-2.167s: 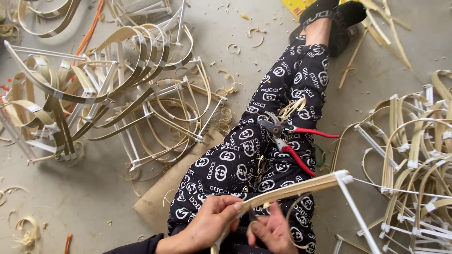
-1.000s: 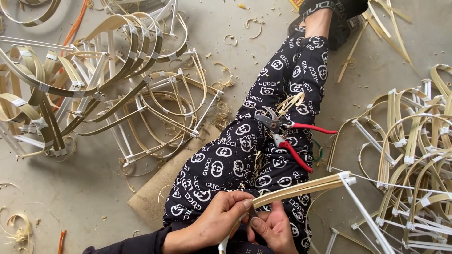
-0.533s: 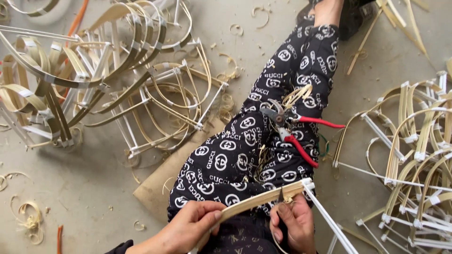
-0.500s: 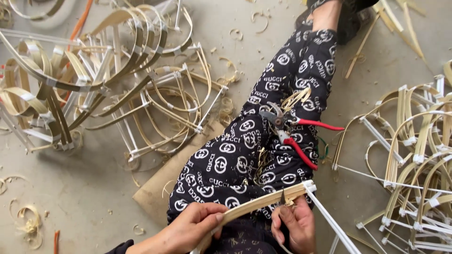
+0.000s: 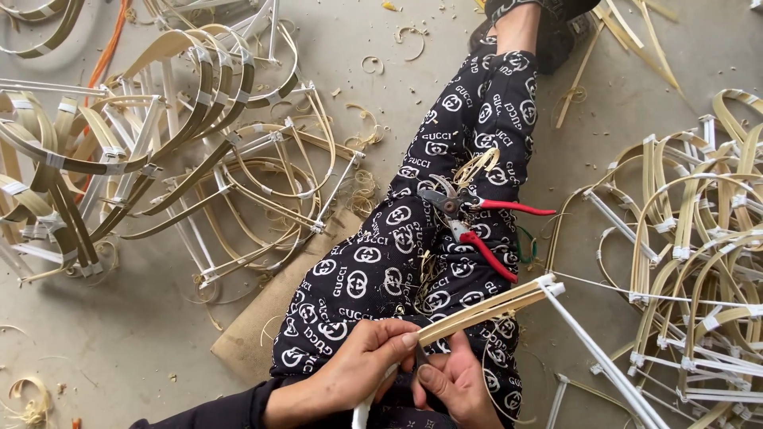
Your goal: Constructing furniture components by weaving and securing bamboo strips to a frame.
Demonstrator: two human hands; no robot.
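Bamboo strip bundle point(image 5: 485, 308) | near end pinched between left hand point(image 5: 362, 367) fingers point(image 5: 397, 343) | right hand point(image 5: 457, 385) curled beneath, gripping

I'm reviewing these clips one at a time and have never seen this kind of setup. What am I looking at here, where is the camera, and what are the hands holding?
There is no machine: a person sits on a concrete floor, filmed by a camera on their own head looking down along their legs. The left hand and right hand together grip one end of a bundle of flat bamboo strips, which is joined to a white rod. Red-handled pliers lie on the patterned trousers. Piles of bent bamboo frames lie on both sides, and a piece of cardboard sits under the leg.
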